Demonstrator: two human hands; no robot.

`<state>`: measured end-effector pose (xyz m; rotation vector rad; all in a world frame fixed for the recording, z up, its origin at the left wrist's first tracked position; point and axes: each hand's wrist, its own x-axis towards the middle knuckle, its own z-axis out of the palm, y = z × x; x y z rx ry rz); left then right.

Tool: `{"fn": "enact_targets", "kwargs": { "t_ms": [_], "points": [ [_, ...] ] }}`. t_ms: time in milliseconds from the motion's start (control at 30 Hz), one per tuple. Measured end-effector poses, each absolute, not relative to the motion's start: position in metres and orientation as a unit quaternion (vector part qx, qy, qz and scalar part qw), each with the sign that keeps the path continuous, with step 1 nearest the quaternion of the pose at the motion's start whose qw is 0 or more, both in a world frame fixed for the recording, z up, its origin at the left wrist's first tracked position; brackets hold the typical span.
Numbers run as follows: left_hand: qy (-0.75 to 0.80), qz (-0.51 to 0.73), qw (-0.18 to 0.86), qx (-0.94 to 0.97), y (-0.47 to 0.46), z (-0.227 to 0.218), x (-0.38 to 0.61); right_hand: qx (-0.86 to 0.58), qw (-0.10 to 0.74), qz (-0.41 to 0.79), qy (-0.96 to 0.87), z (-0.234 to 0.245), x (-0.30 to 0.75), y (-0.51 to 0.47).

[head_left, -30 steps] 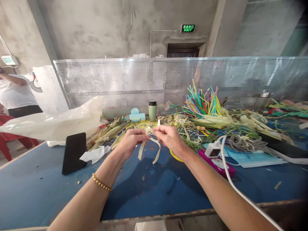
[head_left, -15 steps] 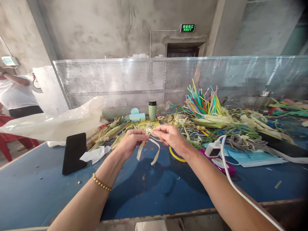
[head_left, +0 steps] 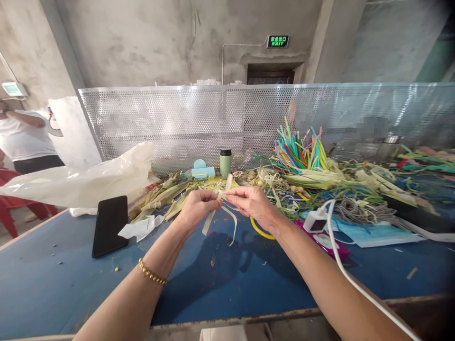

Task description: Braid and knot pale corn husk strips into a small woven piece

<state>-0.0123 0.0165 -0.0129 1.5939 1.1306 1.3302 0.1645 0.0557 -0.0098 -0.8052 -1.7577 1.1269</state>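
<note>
Above the blue table (head_left: 199,293), pale corn husk strips (head_left: 232,222) are pinched between my two hands. My left hand (head_left: 199,207) has thumb and index finger closed on them from the left, and a gold bead bracelet (head_left: 152,272) circles that wrist. From the right, my right hand (head_left: 250,201) pinches the same strips with its fingertips close to the left ones. One strip end sticks up between the hands and others hang below. How the strips cross at the fingertips is too small to make out.
A black phone (head_left: 110,226) and white paper (head_left: 141,228) lie left. Behind stand a green cup (head_left: 225,163) and colourful stems (head_left: 302,149). Husks (head_left: 168,195), a white cable (head_left: 334,246), a purple box (head_left: 329,244) and a blue mask (head_left: 380,234) surround the work area. A person (head_left: 26,137) stands far left.
A strip end now points upward between my fingertips, where a small loop was before. The hanging strips have shifted slightly, and both hands stay in nearly the same place.
</note>
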Motion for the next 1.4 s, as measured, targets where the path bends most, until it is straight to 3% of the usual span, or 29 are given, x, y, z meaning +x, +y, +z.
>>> {"fn": "enact_targets", "kwargs": {
  "t_ms": [500, 1100, 1233, 1400],
  "points": [
    [0.384, 0.513, 0.562, 0.523, 0.016, -0.012, -0.013, -0.324, 0.416, 0.478, -0.702, -0.005, 0.170, 0.055],
    [0.416, 0.462, 0.507, 0.597, 0.015, -0.015, -0.015, -0.319, 0.372, 0.423, -0.762, -0.010, 0.167, 0.051],
    [0.415, 0.453, 0.484, 0.623, 0.013, -0.014, -0.013, -0.306, 0.352, 0.380, -0.799, -0.012, 0.165, 0.049],
    [0.438, 0.428, 0.444, 0.654, 0.014, -0.017, -0.012, -0.297, 0.353, 0.237, -0.855, -0.009, 0.162, 0.044]
  ]
}}
